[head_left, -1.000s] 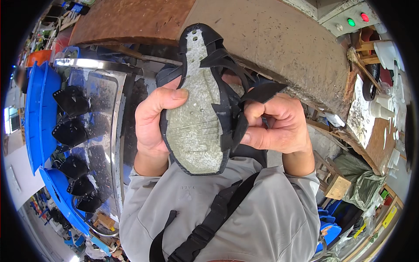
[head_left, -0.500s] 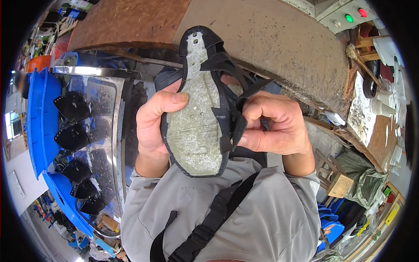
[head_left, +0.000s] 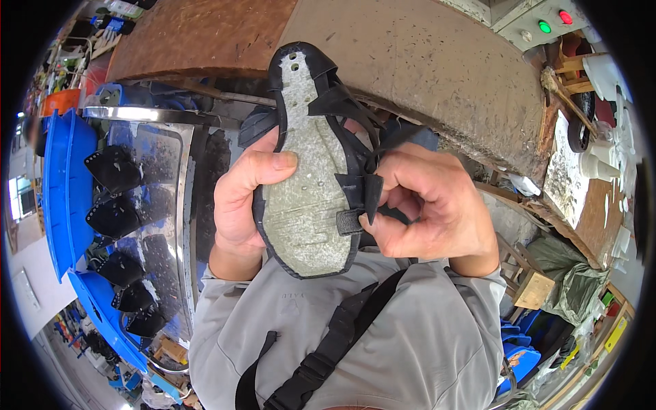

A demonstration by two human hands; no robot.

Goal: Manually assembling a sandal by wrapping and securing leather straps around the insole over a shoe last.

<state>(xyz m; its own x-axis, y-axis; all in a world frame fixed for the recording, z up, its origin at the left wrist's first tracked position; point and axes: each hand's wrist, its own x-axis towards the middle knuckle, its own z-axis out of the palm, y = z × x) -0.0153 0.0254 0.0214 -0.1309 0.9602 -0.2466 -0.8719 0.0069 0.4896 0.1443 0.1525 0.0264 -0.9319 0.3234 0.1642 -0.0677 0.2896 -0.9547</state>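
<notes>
An unfinished sandal [head_left: 304, 184] is held upright before my chest, its greyish-green mottled underside facing me and the heel end up. My left hand [head_left: 242, 195] is closed around its left edge, thumb lying on the underside and fingers hidden behind. At the right edge, my right hand [head_left: 430, 205] pinches a black strap [head_left: 372, 193]. A short strap end [head_left: 349, 222] lies folded over the underside near the right thumb. Higher up, another black strap end [head_left: 329, 102] lies across the narrow part. My right fingertips are partly hidden.
Ahead runs a brown workbench [head_left: 410, 61]. On the left, a metal-edged table [head_left: 160, 171] stands beside blue trays [head_left: 68, 184], with several black shoe pieces [head_left: 113, 169] along it. A control panel [head_left: 536, 27] with coloured buttons is at the far right; a small wooden stool [head_left: 533, 288] stands lower right.
The short strap end has come over the edge onto the underside. My right hand has shifted slightly down and right. The sandal's heel end has tilted a little left.
</notes>
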